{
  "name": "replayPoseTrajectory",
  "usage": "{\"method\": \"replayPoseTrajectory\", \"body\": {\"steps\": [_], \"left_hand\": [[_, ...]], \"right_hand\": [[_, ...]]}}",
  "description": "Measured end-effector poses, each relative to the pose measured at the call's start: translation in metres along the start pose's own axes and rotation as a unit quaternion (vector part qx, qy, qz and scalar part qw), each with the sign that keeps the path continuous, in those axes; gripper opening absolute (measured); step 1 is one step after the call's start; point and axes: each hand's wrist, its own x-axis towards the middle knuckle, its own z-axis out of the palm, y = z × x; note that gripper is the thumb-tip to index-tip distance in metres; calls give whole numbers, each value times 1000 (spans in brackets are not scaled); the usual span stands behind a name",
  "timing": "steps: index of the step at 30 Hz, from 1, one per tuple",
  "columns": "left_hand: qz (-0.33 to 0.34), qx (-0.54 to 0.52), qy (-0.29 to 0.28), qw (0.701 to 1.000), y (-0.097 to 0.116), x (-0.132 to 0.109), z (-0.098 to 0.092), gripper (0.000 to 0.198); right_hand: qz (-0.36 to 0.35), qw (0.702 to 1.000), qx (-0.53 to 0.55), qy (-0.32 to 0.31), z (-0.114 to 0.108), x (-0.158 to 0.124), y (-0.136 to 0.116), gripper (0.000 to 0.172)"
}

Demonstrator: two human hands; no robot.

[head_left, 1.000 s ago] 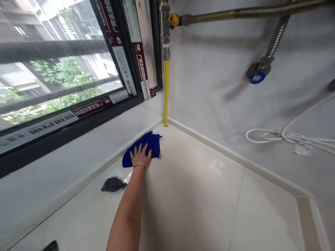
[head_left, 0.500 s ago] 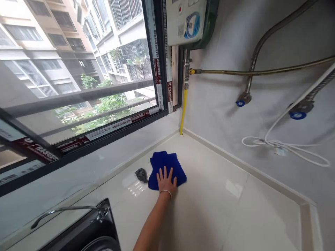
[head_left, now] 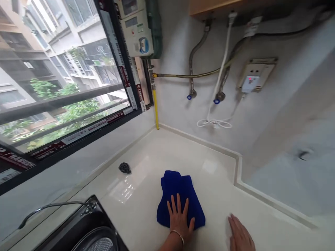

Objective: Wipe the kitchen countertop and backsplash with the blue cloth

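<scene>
A folded blue cloth [head_left: 180,195] lies on the glossy white countertop [head_left: 167,153]. My left hand [head_left: 179,219], with a thin bracelet at the wrist, presses flat on the cloth's near end, fingers spread and open. My right hand [head_left: 239,237] rests flat on the bare counter just right of the cloth, fingers stretched out and holding nothing. Only part of that hand shows at the bottom edge.
A small dark scrubber [head_left: 125,168] sits by the window-side wall. A black pan with a metal handle [head_left: 86,228] fills the lower left. In the far corner are a yellow gas pipe [head_left: 156,109], a water heater [head_left: 136,28], a coiled white cable [head_left: 214,122] and a wall socket [head_left: 255,78].
My left hand has drawn the blue cloth back from the far corner toward me across the counter. My right hand has come into view on the counter. The view has pulled back.
</scene>
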Motion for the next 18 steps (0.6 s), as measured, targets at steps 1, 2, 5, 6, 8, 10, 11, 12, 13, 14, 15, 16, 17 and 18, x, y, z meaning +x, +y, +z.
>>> {"method": "replayPoseTrajectory", "body": {"steps": [1,2,5,6,8,10,11,12,13,14,15,16,17,18], "left_hand": [[20,-8,-18,1000,12,-11,2,90],[41,-16,-38,998,22,-20,4,92],[96,-37,-89,991,42,-33,3,96],[111,-42,-99,988,45,-31,1,96],[144,-49,-108,983,44,-19,-4,92],[163,-44,-100,981,34,1,-10,85],[163,-37,-89,982,27,13,-13,81],[153,-27,-73,985,19,26,-15,78],[137,-17,-56,989,11,39,-19,75],[119,-6,-38,992,1,51,-22,73],[98,4,-22,995,-8,64,-26,71],[76,14,-8,997,-16,77,-31,70],[52,24,5,998,-24,91,-37,67],[27,33,14,999,-32,105,-43,65]], "right_hand": [[0,1000,-15,2,-1,1,-2,78],[4,1000,-21,7,-2,2,-5,77],[31,999,-17,6,-5,6,-15,74],[39,999,-13,3,-7,7,-18,73],[47,999,-3,-7,-10,8,-22,72],[51,999,3,-12,-13,5,-24,69],[51,999,3,-14,-14,4,-23,68],[47,999,2,-16,-15,2,-22,67],[41,999,2,-17,-15,0,-21,67],[34,999,2,-19,-15,-2,-18,67],[26,999,3,-22,-15,-4,-15,67],[17,1000,6,-25,-15,-6,-12,68],[12,999,8,-30,-14,-8,-9,69],[9,999,9,-37,-13,-10,-5,70]]}}
